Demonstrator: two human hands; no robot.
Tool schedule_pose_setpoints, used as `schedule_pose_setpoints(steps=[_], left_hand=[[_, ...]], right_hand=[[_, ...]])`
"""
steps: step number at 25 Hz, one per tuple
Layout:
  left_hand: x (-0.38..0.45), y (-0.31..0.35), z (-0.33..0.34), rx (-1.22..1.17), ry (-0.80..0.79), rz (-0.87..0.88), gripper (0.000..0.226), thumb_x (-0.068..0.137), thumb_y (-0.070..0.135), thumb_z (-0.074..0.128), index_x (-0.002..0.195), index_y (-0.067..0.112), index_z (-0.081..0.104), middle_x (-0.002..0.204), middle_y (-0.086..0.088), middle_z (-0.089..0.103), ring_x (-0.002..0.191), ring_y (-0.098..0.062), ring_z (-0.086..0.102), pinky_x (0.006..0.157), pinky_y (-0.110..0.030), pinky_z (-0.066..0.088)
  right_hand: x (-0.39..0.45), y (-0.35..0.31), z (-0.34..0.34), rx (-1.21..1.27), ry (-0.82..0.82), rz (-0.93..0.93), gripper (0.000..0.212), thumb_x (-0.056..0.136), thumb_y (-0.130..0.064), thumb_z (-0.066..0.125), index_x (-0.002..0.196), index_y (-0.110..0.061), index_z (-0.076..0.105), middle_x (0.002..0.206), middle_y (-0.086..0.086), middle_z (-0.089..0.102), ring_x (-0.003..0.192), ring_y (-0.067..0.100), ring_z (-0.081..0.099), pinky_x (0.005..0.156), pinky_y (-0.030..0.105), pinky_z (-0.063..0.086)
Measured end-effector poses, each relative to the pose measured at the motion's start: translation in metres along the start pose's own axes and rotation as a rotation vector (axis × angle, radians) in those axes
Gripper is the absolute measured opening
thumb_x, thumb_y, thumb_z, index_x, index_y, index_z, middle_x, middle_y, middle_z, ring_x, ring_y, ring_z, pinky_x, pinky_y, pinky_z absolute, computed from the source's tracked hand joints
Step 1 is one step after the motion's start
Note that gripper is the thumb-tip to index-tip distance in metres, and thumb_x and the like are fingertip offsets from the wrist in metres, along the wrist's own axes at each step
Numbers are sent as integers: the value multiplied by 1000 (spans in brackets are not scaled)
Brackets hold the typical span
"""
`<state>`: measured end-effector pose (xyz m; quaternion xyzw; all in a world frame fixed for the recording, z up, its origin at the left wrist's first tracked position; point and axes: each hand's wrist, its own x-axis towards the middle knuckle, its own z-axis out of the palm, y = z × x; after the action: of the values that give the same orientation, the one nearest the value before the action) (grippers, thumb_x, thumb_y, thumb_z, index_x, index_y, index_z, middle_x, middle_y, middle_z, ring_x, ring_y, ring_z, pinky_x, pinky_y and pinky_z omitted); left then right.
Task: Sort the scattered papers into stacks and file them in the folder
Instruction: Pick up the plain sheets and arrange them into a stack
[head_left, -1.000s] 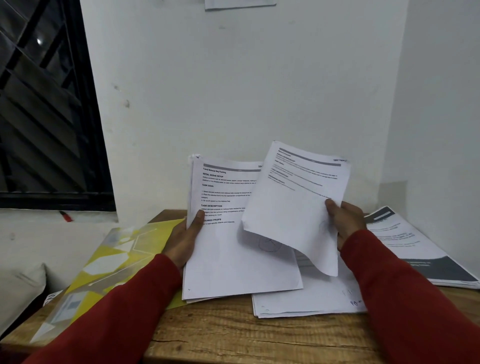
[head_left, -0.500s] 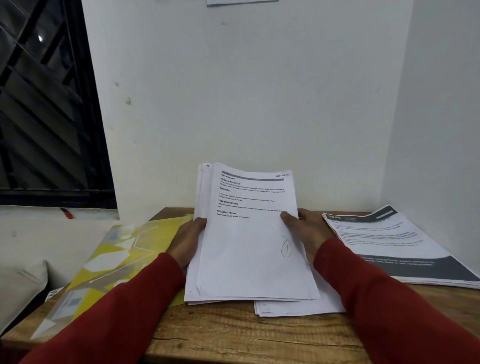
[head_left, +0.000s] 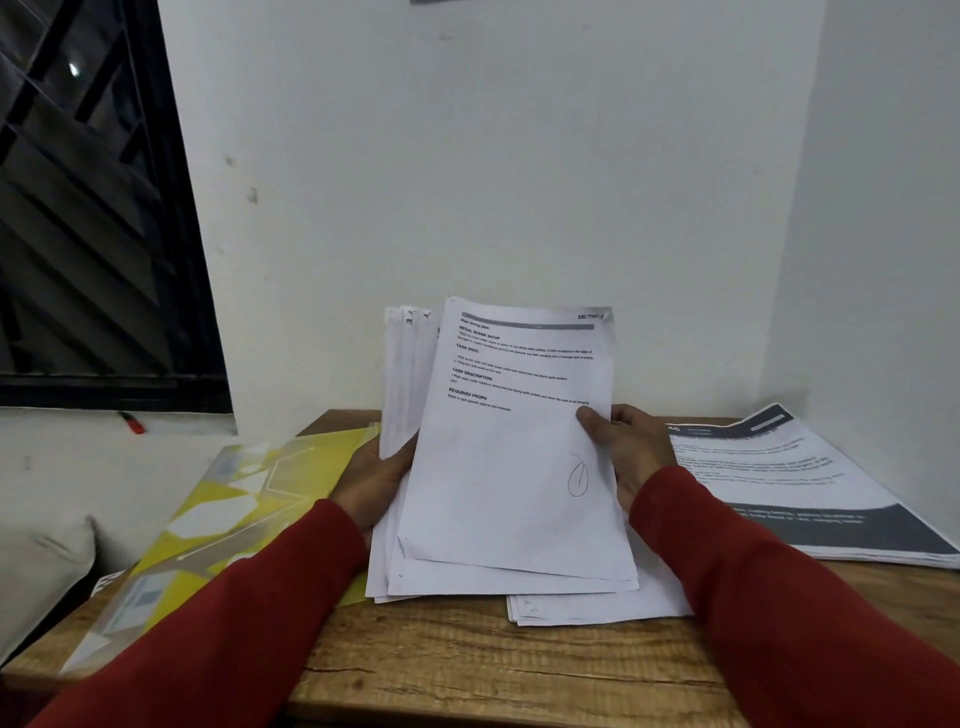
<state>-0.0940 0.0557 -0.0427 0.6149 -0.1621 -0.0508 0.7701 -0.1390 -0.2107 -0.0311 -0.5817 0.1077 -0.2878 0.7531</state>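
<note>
A bundle of white printed papers (head_left: 509, 452) stands tilted up over the middle of the wooden table, its sheets fanned at the top left. My left hand (head_left: 376, 480) grips its left edge and my right hand (head_left: 626, 449) grips its right edge, thumb on the top sheet. Under the bundle lies a flat pile of white sheets (head_left: 597, 608). A yellow and white folder (head_left: 208, 525) lies shut on the table's left side, partly under my left arm. A second stack of printed papers with dark bands (head_left: 800, 483) lies at the right.
The wooden table (head_left: 467, 670) sits in a corner, with white walls behind and to the right. A dark window is at the left, with a red pen (head_left: 132, 422) on its sill. A pale cushion (head_left: 41, 566) lies beside the table's left edge.
The single sheet my right hand held has been laid on top of the bundle. Both hands now hold the bundle's sides and have raised it more upright.
</note>
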Motion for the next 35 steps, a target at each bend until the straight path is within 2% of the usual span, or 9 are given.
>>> schedule_pose_setpoints(steps=[5, 12, 17, 20, 23, 26, 30, 33, 35], left_hand=[[1, 3, 1, -1, -2, -19, 33, 94, 43, 59, 111, 16, 67, 95, -5, 78, 79, -19, 75, 59, -27, 58], [5, -2, -5, -40, 29, -28, 45, 89, 42, 65, 122, 11, 66, 110, -8, 75, 99, -29, 72, 82, -39, 57], [9, -3, -7, -43, 62, -10, 36, 93, 36, 63, 119, 12, 67, 109, -7, 75, 97, -27, 72, 83, -38, 57], [10, -4, -9, -34, 73, -5, 36, 91, 37, 65, 117, 13, 67, 109, -7, 75, 99, -28, 72, 88, -42, 57], [13, -6, -11, -21, 73, 1, 42, 89, 40, 66, 121, 12, 66, 112, -7, 74, 101, -29, 71, 95, -47, 54], [16, -8, -13, -13, 75, 5, 44, 88, 41, 66, 122, 12, 66, 112, -7, 75, 103, -29, 71, 97, -49, 53], [17, -10, -13, -14, 71, 2, 44, 89, 40, 67, 121, 10, 66, 111, -8, 75, 102, -30, 71, 96, -49, 53], [16, -9, -13, -4, 67, 3, 41, 90, 37, 67, 120, 10, 67, 110, -7, 75, 100, -28, 72, 91, -45, 56], [16, -10, -12, 0, 68, 13, 34, 92, 34, 66, 117, 10, 68, 106, -6, 76, 94, -25, 74, 79, -37, 59]], right_hand=[[1, -2, -3, 27, 37, 1, 2, 87, -5, 72, 88, -5, 70, 95, 19, 73, 88, 36, 69, 90, 51, 56], [12, -7, -20, 21, 112, 38, 8, 89, -3, 68, 84, -8, 65, 91, 12, 69, 82, 29, 65, 90, 46, 55], [52, -2, -63, 89, 168, 139, 42, 64, -48, 88, 78, -21, 58, 95, 8, 67, 100, 29, 65, 99, 49, 51], [42, -17, -72, 168, 331, 102, 24, 90, -10, 70, 76, -17, 52, 92, 7, 63, 101, 27, 60, 104, 45, 45], [42, -20, -79, 135, 417, 87, 19, 94, -2, 62, 82, -14, 53, 102, 7, 63, 97, 20, 52, 97, 36, 45], [42, -21, -81, 143, 465, 66, 17, 93, 4, 60, 109, 1, 60, 102, 5, 59, 97, 18, 51, 94, 32, 44], [41, -20, -74, 126, 381, 75, 22, 88, 5, 65, 79, -12, 56, 115, 16, 66, 96, 24, 59, 101, 50, 48], [45, -15, -67, 120, 277, 116, 13, 88, 4, 67, 96, -6, 65, 108, 14, 69, 98, 29, 66, 90, 48, 56], [43, -12, -58, 146, 194, 134, 27, 90, 1, 65, 116, -1, 63, 109, 13, 69, 89, 28, 68, 69, 38, 62]])
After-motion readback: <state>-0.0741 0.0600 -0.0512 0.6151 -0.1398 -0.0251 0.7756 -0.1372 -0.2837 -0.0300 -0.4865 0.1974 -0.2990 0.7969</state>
